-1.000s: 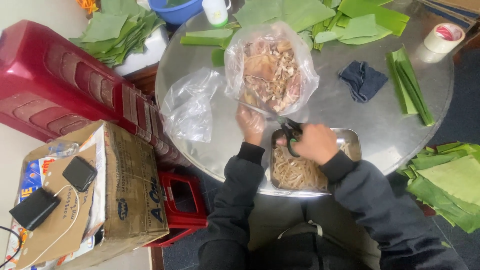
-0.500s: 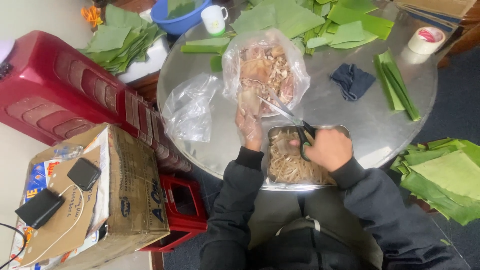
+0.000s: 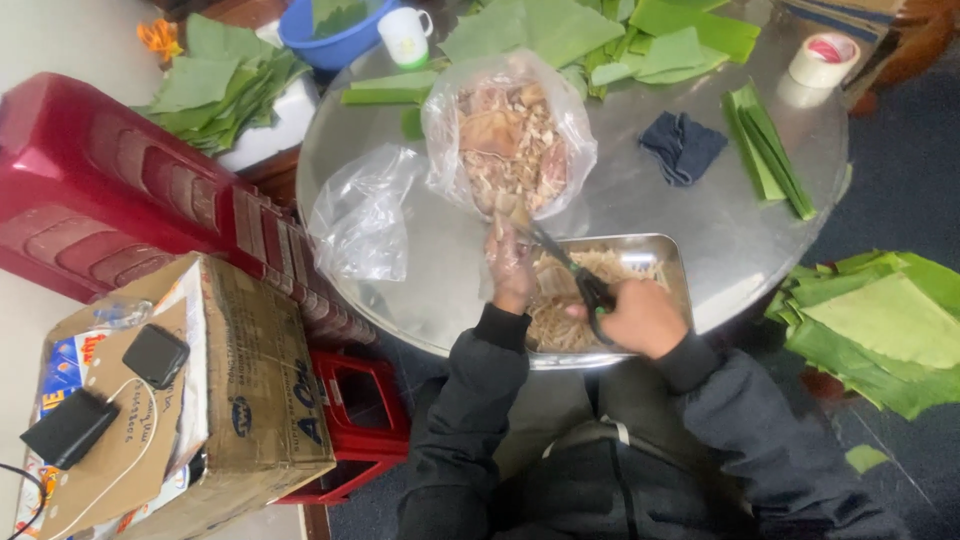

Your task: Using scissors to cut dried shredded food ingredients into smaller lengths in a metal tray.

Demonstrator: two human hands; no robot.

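Right hand [image 3: 640, 315] closed on black-handled scissors [image 3: 570, 268], blades open at pale piece [image 3: 508, 207] pinched in gloved left hand [image 3: 510, 265]. Above metal tray [image 3: 675, 262] of cut strips [image 3: 560, 300], beside filled plastic bag [image 3: 510, 135].

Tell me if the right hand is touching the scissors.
Touching. The head view shows the right hand gripping the scissors by the black handles over the tray.

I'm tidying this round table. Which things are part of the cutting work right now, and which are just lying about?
In use:
left hand
right hand
scissors
steel tray of cut strips
bag of pale pieces

Lying about:
empty plastic bag
dark cloth
tape roll
white mug
folded leaves
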